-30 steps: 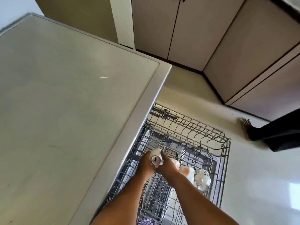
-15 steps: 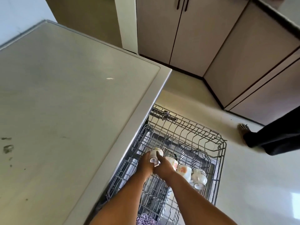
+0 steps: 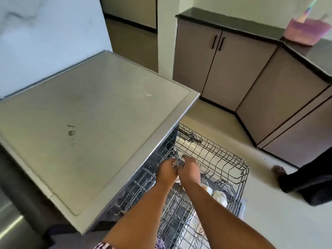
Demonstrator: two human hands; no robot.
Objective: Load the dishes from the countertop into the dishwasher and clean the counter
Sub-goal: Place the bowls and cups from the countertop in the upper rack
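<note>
Both hands meet over the rack (image 3: pixel 224 159) beside the tabletop (image 3: pixel 89 141); the left hand (image 3: pixel 166 172) and right hand (image 3: pixel 189 170) curl around a mostly hidden cup (image 3: pixel 177 180) directly below them; I cannot tell its axis.

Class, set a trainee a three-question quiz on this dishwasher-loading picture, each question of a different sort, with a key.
1. True or false: both hands are over the pulled-out rack.
2. Where is the pink basket? A on the floor; B on the dark corner counter; C in the rack.
3. Fill in: the white cups sit in the rack to the ____ of the right hand.

Key: 1 true; 2 B; 3 right. The left hand meets the right one.
</note>
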